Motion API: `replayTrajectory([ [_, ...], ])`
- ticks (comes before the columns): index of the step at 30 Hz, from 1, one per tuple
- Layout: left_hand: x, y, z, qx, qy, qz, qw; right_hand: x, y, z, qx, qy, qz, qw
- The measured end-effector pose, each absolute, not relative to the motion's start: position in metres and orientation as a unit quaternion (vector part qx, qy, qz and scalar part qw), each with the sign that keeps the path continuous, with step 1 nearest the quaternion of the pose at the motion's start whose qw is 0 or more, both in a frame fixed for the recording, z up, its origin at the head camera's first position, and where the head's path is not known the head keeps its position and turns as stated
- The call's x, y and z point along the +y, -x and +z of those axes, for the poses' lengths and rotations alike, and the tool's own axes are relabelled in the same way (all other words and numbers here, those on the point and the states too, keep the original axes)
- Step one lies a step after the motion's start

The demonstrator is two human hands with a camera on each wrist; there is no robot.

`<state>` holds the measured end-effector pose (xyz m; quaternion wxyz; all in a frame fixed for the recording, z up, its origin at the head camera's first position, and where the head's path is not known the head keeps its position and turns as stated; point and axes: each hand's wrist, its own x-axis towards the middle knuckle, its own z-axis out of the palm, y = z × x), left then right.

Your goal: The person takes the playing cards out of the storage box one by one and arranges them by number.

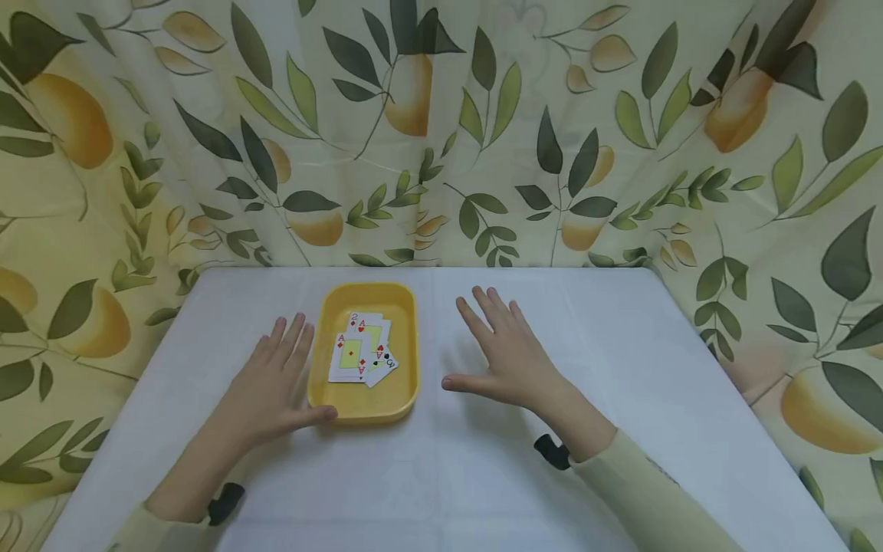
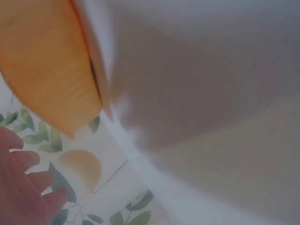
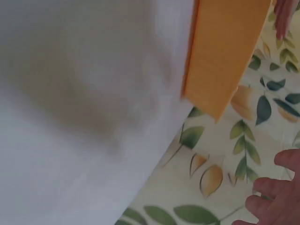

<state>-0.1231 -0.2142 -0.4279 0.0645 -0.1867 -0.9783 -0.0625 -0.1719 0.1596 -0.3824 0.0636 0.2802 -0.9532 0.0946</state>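
A yellow plastic tray (image 1: 386, 405) sits on the white table, left of its middle. Inside lie several overlapping playing cards, with an ace of diamonds (image 1: 350, 354) in front and a 2 of diamonds (image 1: 353, 317) at the back. My left hand (image 1: 265, 395) is spread at the tray's left side, its thumb by the near left corner; whether it touches cannot be told. To the right of the tray my right hand (image 1: 513, 360) has its fingers spread, apart from the tray and holding nothing. Both wrist views show the tray's outer wall (image 2: 47, 61) beside relaxed fingers.
A white cloth covers the table (image 1: 441, 491). Behind it and along the sides hangs a curtain (image 1: 441, 176) printed with leaves and orange fruit. Each wrist carries a small black device (image 1: 552, 452).
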Motion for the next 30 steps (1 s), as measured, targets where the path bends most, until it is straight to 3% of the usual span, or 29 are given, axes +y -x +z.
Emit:
replayTrajectory([
  [12,-0.2,0.125,-0.446,-0.98,0.177,-0.09,0.004,0.085,0.194,-0.396,-0.935,-0.34,0.102,0.007],
  [30,-0.204,0.123,-0.445,-0.979,0.186,-0.079,0.014,-0.002,0.22,-0.425,-0.916,-0.395,0.024,-0.065],
])
